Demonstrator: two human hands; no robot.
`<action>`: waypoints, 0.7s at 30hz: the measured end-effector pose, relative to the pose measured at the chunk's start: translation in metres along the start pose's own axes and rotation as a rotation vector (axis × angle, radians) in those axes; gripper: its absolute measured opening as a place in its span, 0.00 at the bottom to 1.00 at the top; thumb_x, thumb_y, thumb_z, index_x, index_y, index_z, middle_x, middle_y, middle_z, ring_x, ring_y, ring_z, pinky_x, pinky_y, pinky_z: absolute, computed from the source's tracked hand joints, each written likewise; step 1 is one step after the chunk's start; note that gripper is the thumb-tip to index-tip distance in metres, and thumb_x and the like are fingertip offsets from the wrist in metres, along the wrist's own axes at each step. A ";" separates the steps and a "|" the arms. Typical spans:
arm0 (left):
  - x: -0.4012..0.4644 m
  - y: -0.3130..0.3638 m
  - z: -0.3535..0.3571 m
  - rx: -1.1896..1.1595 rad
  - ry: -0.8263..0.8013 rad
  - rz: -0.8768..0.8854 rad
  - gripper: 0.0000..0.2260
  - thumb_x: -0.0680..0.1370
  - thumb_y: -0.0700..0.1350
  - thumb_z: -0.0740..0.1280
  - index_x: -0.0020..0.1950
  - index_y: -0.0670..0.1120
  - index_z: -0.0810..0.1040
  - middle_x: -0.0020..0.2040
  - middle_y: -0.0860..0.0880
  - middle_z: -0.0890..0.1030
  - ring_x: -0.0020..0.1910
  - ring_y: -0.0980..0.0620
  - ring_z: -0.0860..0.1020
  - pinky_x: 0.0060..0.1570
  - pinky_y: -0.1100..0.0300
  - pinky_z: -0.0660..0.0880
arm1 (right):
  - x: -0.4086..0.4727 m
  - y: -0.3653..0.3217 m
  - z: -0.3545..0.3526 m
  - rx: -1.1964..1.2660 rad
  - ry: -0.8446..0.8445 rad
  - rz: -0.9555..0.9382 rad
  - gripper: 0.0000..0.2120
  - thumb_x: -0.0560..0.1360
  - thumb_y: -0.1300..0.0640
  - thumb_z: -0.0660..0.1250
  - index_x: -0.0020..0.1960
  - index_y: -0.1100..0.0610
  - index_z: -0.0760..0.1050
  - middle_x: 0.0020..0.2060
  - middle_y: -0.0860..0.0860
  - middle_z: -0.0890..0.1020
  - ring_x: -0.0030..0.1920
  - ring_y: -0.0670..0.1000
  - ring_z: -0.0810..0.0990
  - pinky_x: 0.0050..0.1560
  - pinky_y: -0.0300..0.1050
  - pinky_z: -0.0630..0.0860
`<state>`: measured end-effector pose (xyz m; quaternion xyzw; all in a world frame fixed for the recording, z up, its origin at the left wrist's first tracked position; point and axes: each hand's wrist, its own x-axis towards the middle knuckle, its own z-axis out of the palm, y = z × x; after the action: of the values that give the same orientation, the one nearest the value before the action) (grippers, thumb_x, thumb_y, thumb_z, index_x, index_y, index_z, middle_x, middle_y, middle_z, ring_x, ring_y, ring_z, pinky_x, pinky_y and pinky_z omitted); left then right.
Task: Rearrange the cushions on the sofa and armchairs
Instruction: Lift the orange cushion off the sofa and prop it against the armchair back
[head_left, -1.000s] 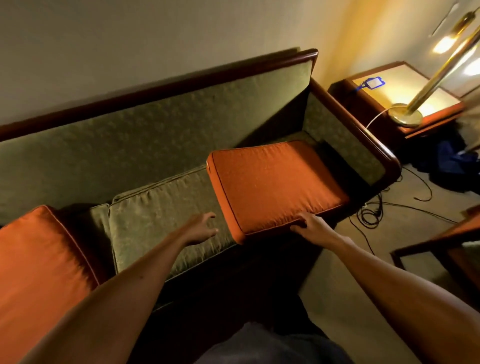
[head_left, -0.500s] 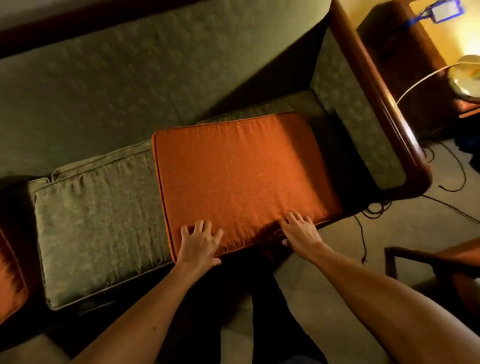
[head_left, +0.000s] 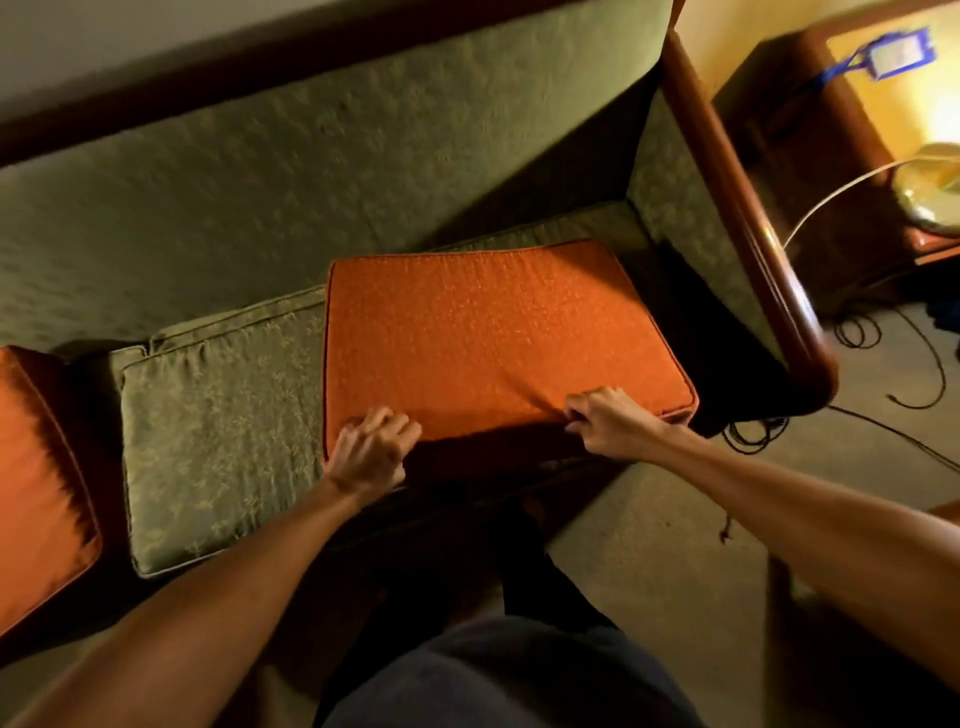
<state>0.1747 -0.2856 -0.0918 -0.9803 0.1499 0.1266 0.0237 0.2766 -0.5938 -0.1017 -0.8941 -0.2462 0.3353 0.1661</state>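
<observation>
Dim lamplit sofa (head_left: 363, 156): the orange cushion (head_left: 483, 332) lies on the green seat pad (head_left: 218, 415) at the armrest end. Flat palms half a second ago — now the left hand (head_left: 371, 452) and right hand (head_left: 608, 423) pinch its front edge, likely to lift it.

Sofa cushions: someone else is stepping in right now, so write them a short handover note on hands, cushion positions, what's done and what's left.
Left hand: curled on the near edge of the orange cushion, near its left corner.
Right hand: gripping the same front edge further right, pinching the fabric.
That cushion lies flat at the sofa's right end, overlapping the green seat cushion, short of the armrest.
A second orange cushion sits at the far left.
Done: the cushion is on the seat.
Left: probably settling it in place; armchairs are out of view.
</observation>
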 end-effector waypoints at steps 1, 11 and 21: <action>0.003 -0.003 -0.018 -0.057 0.048 -0.055 0.13 0.58 0.35 0.69 0.42 0.44 0.78 0.39 0.47 0.82 0.41 0.43 0.82 0.28 0.54 0.78 | -0.005 -0.007 -0.017 0.002 0.015 -0.011 0.05 0.73 0.57 0.67 0.46 0.59 0.77 0.43 0.59 0.84 0.48 0.61 0.81 0.41 0.45 0.70; 0.130 -0.044 -0.136 -0.316 0.254 -0.313 0.05 0.71 0.44 0.67 0.45 0.48 0.79 0.45 0.41 0.84 0.48 0.39 0.81 0.41 0.53 0.74 | -0.019 -0.026 -0.125 0.124 0.321 0.129 0.06 0.72 0.54 0.69 0.45 0.56 0.77 0.43 0.57 0.82 0.47 0.59 0.80 0.45 0.50 0.75; 0.188 -0.076 -0.103 -0.363 0.264 -0.181 0.10 0.76 0.49 0.62 0.52 0.49 0.81 0.54 0.45 0.84 0.56 0.45 0.80 0.67 0.45 0.61 | -0.018 -0.046 -0.071 -0.316 0.413 0.338 0.57 0.54 0.25 0.64 0.73 0.57 0.57 0.69 0.58 0.67 0.67 0.61 0.67 0.67 0.64 0.63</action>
<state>0.3958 -0.2763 -0.0396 -0.9860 0.0378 0.0194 -0.1613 0.2980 -0.5756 -0.0203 -0.9863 -0.1039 0.1270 0.0132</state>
